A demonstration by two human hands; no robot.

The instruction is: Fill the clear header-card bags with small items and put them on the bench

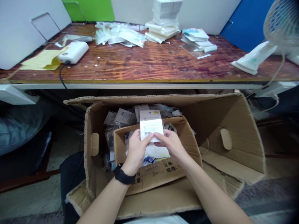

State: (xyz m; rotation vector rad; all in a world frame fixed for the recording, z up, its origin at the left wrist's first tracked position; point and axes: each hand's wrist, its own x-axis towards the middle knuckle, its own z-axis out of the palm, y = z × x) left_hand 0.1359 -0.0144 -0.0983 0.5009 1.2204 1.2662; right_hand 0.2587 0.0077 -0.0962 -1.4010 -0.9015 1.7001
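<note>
Both hands hold one white printed card package (pixel 151 124) with a barcode near its lower edge. My left hand (pixel 137 147) grips its lower left side, thumb on the front. My right hand (pixel 171 143) grips the lower right, its thumb close to the other one. The fingers behind the card are hidden. Below the hands is a small open carton (pixel 161 174) with printed characters, holding white and blue packaged items. It sits inside a larger cardboard box (pixel 224 124), where several clear-bagged cards (pixel 125 116) lie at the back and left.
Behind the box stands a wooden table (pixel 140 67). On it are piles of packets (pixel 120 34), a stack of white cards (pixel 166 15), a white corded device (pixel 73 52), yellow paper (pixel 39 60) and a white fan (pixel 257 57). The large box's flaps stick outward.
</note>
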